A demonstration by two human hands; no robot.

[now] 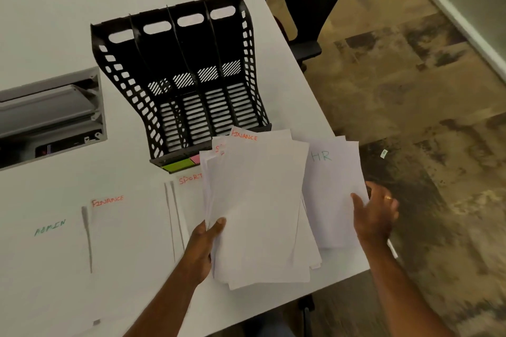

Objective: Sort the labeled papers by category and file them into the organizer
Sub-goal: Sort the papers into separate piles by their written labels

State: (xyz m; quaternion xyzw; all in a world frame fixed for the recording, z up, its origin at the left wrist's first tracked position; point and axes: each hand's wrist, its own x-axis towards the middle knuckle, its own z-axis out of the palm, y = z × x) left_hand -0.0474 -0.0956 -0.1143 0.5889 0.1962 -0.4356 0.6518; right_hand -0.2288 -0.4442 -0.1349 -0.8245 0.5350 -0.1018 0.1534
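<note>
Seen from the head camera, the left hand (202, 249) grips a loose, fanned stack of white paper sheets (260, 213) at its lower left edge, thumb curled over the top sheet and the other fingers hidden underneath. The top sheet carries the word FINANCE in orange marker at its upper edge, and a sheet behind it shows part of another orange word. The right hand (376, 213), a ring on one finger, pinches the right edge of a white sheet marked HR in green (334, 189); its thumb lies on the paper face and the remaining fingers curl behind. This sheet sits just right of the stack, partly tucked under it.

The black perforated plastic organizer (180, 79) with four slotted compartments stands on the white table (54, 8) just beyond the stack, with green and pink sticky labels on its front lip. Three white sheets lie flat on the table to the left: one marked ADMIN in green (49, 227), one marked FINANCE in orange (108, 201), and one marked SPORT in orange (190, 179), the last partly covered by the held stack. A grey recessed cable hatch (49, 115) is set in the tabletop at far left.
</note>
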